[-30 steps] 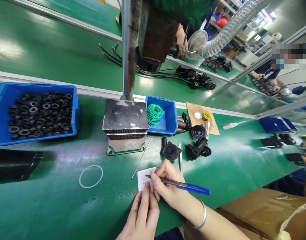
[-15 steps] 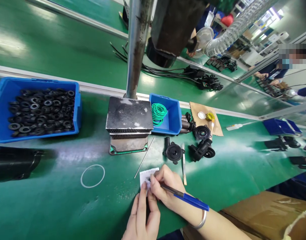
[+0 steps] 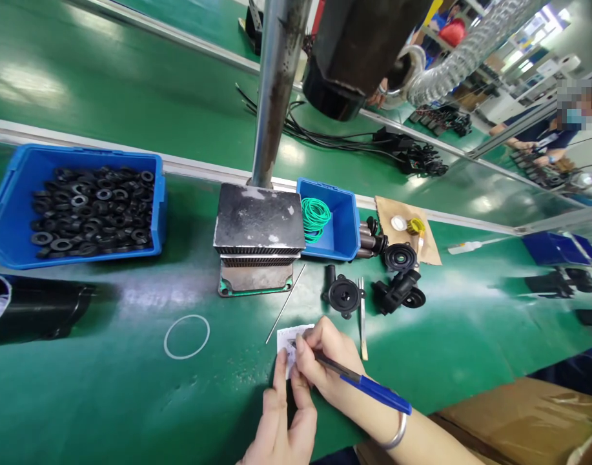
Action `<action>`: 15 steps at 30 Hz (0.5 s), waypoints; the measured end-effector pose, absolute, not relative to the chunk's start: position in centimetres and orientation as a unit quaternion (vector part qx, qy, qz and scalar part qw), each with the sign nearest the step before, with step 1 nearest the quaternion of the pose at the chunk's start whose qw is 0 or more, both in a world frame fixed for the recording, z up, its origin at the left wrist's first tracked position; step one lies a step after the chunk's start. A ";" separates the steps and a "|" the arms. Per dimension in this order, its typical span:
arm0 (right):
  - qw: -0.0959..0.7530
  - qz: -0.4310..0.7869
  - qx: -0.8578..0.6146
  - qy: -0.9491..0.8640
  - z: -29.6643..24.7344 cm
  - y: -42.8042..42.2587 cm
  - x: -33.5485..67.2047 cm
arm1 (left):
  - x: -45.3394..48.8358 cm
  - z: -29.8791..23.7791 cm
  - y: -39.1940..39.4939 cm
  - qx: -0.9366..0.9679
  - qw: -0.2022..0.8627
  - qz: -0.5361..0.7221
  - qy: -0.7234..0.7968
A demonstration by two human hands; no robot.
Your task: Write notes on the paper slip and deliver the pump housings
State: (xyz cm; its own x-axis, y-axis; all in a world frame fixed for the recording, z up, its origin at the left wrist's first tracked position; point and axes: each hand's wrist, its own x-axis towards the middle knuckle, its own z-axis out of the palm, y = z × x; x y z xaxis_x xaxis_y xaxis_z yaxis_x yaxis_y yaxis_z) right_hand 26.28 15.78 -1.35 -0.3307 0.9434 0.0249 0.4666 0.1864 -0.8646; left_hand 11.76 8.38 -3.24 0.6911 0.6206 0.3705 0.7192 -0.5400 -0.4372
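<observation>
My right hand (image 3: 334, 358) grips a pen with a blue cap (image 3: 380, 392) on its rear end. The pen's tip meets a small slip of white paper (image 3: 286, 336) that bears some handwriting. From below, the fingers of my left hand (image 3: 283, 423) hold the paper's lower edge against the green bench. Just beyond the paper lies a thin metal rod (image 3: 286, 303). Tweezers (image 3: 363, 323) lie to the right of my right hand, beside a round black plastic housing (image 3: 345, 296). A white ring (image 3: 166, 342) rests flat at the left.
A blue bin of black rings (image 3: 95, 210) stands left. A metal press block (image 3: 259, 219) on a post (image 3: 276, 97) is ahead, beside a blue bin (image 3: 341, 226) with green rings (image 3: 315, 219). More black parts (image 3: 397, 290) and cardboard (image 3: 428, 236) lie right. A co-worker (image 3: 547, 145) sits beyond.
The whole view has shifted slightly, so things sit a little farther right. My right hand keeps the pen on the paper; my left fingers have shifted slightly at its edge.
</observation>
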 end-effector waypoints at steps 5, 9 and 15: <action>0.291 0.406 -0.488 -0.716 -1.6 15.7 26.4 | 11.7 -3.3 8.4 -0.873 0.297 -0.075 -0.380; 0.299 0.395 -0.492 -0.716 -1.8 15.6 26.6 | 11.7 -3.5 8.4 -0.873 0.294 -0.085 -0.381; 0.291 0.396 -0.493 -0.718 -1.6 15.6 26.6 | 11.7 -3.3 8.5 -0.875 0.287 -0.090 -0.379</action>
